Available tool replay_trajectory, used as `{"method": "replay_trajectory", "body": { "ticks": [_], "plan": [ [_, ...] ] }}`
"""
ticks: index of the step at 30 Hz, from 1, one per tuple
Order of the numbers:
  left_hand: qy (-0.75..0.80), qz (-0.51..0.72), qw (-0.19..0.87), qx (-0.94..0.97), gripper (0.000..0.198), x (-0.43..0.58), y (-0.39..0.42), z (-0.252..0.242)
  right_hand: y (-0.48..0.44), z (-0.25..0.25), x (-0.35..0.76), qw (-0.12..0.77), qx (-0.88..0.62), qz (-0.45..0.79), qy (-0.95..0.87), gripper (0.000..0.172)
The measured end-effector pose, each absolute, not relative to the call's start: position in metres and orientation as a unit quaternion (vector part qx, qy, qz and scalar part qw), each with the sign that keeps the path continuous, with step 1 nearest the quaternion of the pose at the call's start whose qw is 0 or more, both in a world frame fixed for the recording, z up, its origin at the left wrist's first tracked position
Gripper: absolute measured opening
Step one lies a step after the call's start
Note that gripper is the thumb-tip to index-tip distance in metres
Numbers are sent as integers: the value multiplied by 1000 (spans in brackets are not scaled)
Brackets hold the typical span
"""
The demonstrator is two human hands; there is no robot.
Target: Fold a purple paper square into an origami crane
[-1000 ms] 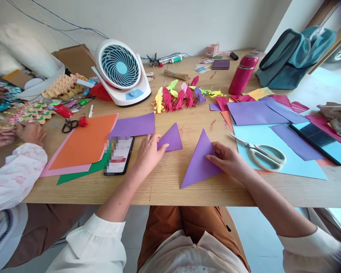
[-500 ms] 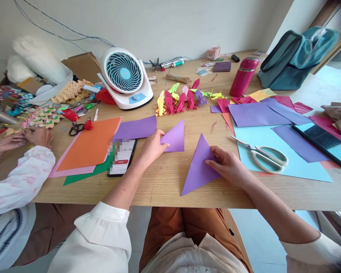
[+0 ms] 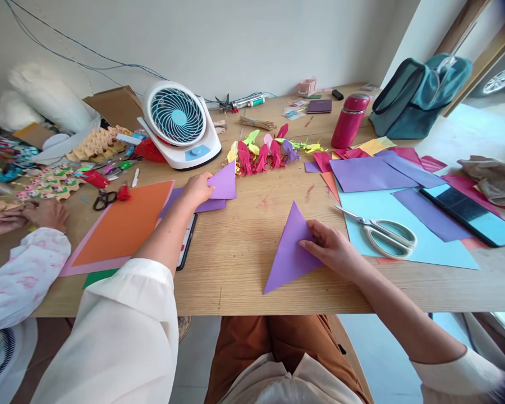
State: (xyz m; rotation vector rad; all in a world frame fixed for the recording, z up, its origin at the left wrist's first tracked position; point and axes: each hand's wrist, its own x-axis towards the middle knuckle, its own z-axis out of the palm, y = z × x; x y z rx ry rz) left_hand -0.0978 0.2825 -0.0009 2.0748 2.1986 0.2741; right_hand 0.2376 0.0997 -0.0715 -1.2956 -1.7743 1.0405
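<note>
Head view: purple paper held in both hands at the counter [image 3: 239, 275].
The left hand [image 3: 199, 189] pinches a small purple piece [image 3: 226, 180] above a purple sheet [image 3: 214, 205]; the right hand [image 3: 330, 247] grips a purple triangle [image 3: 292, 247] extending left of its fingers. The step appears to be putting the small piece aside; releasing it would call for loosening the left fingers alone. Room to move lies between both sets of fingers; the counter's front edge runs nearer the body, while scissors [image 3: 367, 222] lie just right of the right fingers.
</note>
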Motion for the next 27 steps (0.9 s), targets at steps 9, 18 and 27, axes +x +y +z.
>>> {"method": "replay_trajectory", "body": {
  "ticks": [9, 18, 27],
  "plan": [
    [546, 201, 248, 775, 27, -39, 206, -18, 98, -69, 236, 352, -501, 420, -670, 27],
    [428, 215, 582, 657, 28, 12, 127, -45, 93, -68, 233, 381, -468, 488, -631, 49],
    [482, 231, 571, 623, 32, 4, 122, -53, 91, -62, 232, 363, -487, 480, -633, 47]
  ]
}}
